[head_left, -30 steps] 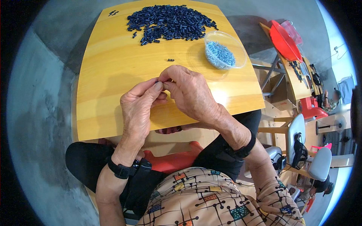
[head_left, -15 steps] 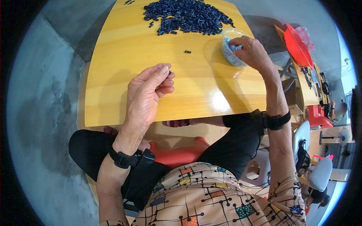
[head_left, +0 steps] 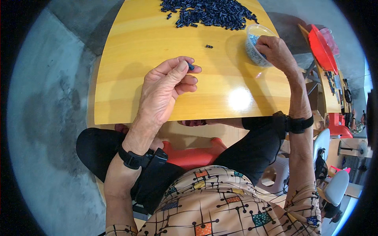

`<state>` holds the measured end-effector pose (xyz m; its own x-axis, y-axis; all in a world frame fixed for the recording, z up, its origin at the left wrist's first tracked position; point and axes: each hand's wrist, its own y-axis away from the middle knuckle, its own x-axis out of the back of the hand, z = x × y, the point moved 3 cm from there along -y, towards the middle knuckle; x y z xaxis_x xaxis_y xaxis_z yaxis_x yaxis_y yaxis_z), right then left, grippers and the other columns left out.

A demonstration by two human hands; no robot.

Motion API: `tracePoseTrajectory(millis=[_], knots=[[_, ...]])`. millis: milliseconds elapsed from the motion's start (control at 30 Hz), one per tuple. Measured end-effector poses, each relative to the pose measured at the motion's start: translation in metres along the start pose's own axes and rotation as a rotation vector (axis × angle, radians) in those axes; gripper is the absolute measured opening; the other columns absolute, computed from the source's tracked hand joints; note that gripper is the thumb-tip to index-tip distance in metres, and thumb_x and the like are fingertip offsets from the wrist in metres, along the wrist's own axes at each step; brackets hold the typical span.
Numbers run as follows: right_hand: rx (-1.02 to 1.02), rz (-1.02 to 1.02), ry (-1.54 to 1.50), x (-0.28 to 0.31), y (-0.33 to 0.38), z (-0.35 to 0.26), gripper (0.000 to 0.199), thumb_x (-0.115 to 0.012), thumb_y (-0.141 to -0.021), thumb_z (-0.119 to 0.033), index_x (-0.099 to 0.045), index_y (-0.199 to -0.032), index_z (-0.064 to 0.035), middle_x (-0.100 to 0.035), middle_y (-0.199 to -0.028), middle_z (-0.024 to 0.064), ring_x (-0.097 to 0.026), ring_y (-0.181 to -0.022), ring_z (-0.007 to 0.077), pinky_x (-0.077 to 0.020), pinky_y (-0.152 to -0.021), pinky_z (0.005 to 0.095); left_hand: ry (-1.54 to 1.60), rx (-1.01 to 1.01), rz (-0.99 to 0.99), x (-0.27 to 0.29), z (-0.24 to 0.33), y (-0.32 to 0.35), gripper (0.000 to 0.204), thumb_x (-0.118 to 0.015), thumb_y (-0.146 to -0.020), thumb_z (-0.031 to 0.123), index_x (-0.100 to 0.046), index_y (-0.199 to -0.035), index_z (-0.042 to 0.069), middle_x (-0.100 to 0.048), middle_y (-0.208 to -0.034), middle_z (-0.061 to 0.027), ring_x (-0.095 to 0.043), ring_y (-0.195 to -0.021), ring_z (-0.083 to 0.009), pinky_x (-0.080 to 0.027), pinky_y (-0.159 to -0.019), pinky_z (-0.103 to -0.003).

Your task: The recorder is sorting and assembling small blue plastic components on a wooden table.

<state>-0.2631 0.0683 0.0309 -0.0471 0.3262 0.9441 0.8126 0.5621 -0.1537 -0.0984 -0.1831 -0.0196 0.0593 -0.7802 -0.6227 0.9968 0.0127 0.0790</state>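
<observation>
My left hand (head_left: 165, 88) hovers over the yellow wooden table (head_left: 130, 51) and pinches a small dark blue part (head_left: 190, 67) between thumb and fingertips. My right hand (head_left: 275, 51) reaches into a clear plastic cup (head_left: 254, 33) of small grey-blue pieces at the table's right side; its fingertips are inside the cup and hidden, so I cannot tell what they hold. A heap of several dark blue parts (head_left: 208, 11) lies at the far edge. One loose dark part (head_left: 208, 46) sits alone between the heap and my left hand.
A red stool (head_left: 193, 153) is under me between my knees. To the right stand another wooden table with a red tray (head_left: 321, 43) and small dark items, plus grey chairs (head_left: 334, 188). Grey concrete floor (head_left: 47, 118) lies on the left.
My hands were together over the table a second ago. The right hand has since moved away to the cup at the right, while the left keeps the small part and has stayed near the middle.
</observation>
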Motion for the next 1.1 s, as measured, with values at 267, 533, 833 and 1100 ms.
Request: tracePoseTrajectory(millis=[267, 533, 833, 1100], knots=[[0.009, -0.171, -0.101, 0.002, 0.005, -0.001, 0.011, -0.058, -0.072, -0.011, -0.061, -0.077, -0.0017, -0.060, -0.066, 0.0096, -0.057, -0.060, 0.0161, -0.0452, -0.056, 0.0295, -0.162, -0.107, -0.039, -0.008, 0.004, 0.004, 0.022, -0.056, -0.087, 0.016, -0.060, -0.100, -0.001, -0.064, -0.086, -0.0121, -0.062, -0.069, -0.0116, -0.055, -0.063, -0.024], [-0.189, -0.021, -0.252, 0.001, 0.011, -0.002, 0.012, -0.062, -0.072, -0.011, -0.066, -0.081, -0.0033, -0.061, -0.064, 0.0037, -0.055, -0.058, 0.0090, -0.0456, -0.056, 0.0246, -0.451, -0.318, -0.055, -0.017, 0.012, 0.011, 0.017, -0.061, -0.082, 0.007, -0.062, -0.096, -0.003, -0.064, -0.082, -0.0105, -0.062, -0.067, -0.0111, -0.054, -0.063, -0.023], [-0.256, 0.132, -0.414, 0.012, 0.017, 0.002, 0.013, -0.065, -0.073, -0.009, -0.067, -0.085, -0.0044, -0.062, -0.066, 0.0006, -0.054, -0.056, 0.0062, -0.0429, -0.051, 0.0212, -0.699, -0.475, -0.045, -0.021, 0.015, 0.014, 0.017, -0.068, -0.073, 0.000, -0.064, -0.090, -0.001, -0.062, -0.084, -0.0042, -0.057, -0.073, -0.0079, -0.047, -0.066, -0.019], [-0.244, 0.267, -0.595, 0.017, 0.020, 0.011, 0.014, -0.063, -0.080, -0.016, -0.064, -0.082, -0.0023, -0.059, -0.064, 0.0001, -0.050, -0.053, 0.0034, -0.0378, -0.045, 0.0174, -0.758, -0.510, -0.045, -0.017, 0.013, 0.012, 0.016, -0.069, -0.071, -0.001, -0.065, -0.087, 0.000, -0.062, -0.085, -0.0039, -0.056, -0.074, -0.0073, -0.045, -0.065, -0.018]])
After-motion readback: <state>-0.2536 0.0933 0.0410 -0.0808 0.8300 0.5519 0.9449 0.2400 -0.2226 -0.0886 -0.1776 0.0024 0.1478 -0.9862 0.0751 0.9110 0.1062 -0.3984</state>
